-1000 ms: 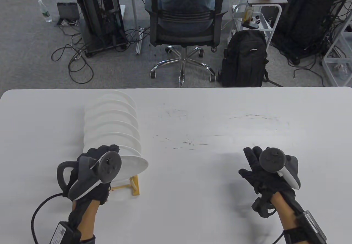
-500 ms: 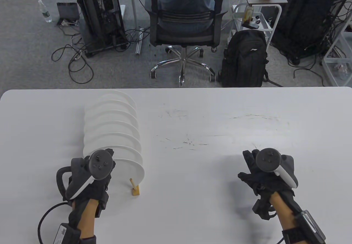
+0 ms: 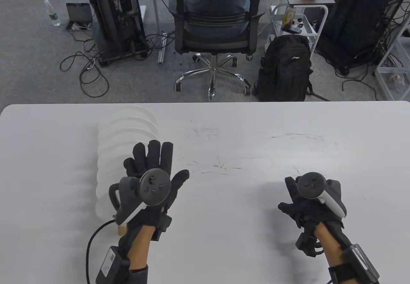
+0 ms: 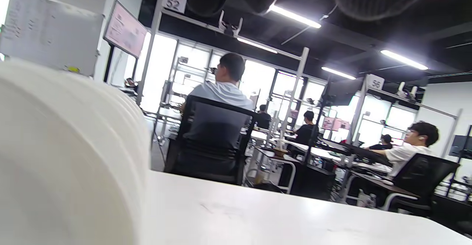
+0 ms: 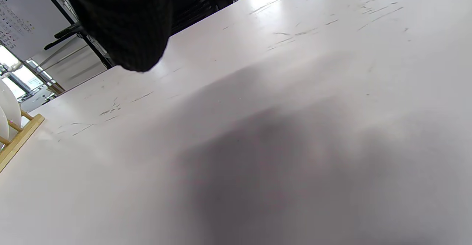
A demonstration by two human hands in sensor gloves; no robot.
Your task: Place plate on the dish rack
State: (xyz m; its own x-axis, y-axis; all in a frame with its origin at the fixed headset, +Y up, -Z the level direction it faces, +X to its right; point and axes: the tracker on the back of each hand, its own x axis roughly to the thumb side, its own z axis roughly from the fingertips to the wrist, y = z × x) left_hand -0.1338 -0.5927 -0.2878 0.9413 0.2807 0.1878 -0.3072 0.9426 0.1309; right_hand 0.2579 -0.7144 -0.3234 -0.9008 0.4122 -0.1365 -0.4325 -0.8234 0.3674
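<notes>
— What is staying hidden?

— The left hand (image 3: 153,181) is covering the near plates (image 3: 128,130), which are standing in a row on the dish rack (image 5: 16,136) at the counter's (image 3: 256,156) left; little of the rack is showing.

— And the hands?

— The left is hovering, fingers spread, holding nothing. The right hand (image 3: 309,205) is lying loosely open, gripping nothing; whether it is touching the counter is unclear.

My gloves are black, on my left hand (image 3: 150,172) and my right hand (image 3: 304,205). The plates (image 3: 128,130) at the frame's left are plain white, their rack (image 5: 16,136) pale yellow wood, the table (image 3: 256,156) white with dark scuffs.
</notes>
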